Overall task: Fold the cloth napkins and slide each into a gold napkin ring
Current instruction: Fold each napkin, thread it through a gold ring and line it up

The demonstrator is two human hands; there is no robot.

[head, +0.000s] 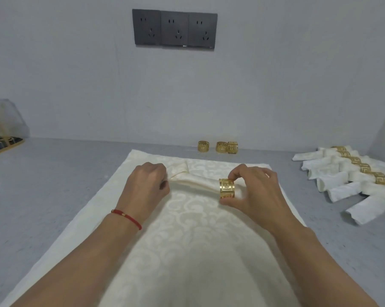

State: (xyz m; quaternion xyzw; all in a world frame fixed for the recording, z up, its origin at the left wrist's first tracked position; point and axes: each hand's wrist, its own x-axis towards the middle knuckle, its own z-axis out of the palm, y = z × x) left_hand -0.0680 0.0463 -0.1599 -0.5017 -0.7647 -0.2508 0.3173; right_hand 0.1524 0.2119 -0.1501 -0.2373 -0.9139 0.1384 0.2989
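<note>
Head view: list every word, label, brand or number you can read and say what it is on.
No text can be read.
Wall socket panel: small pale marks at the lower edges, too small and blurred to read.
Gold napkin ring in the right hand: only a cut-out key pattern, no lettering.

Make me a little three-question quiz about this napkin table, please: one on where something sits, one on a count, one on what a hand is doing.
1. Where are the finished napkins?
A. to the person's right
B. under the sockets
C. on the tray

2. How many spare rings stand by the wall?
A. one
B. three
C. six

3. What is the right hand doing?
A. lying flat
B. pinching a gold ring
C. pointing at the wall

Answers:
1 A: the finished napkins lie in a row on the right of the table.
2 B: three spare rings stand there.
3 B: the right hand holds the gold ring at the end of the rolled napkin, which the left hand grips.
</note>
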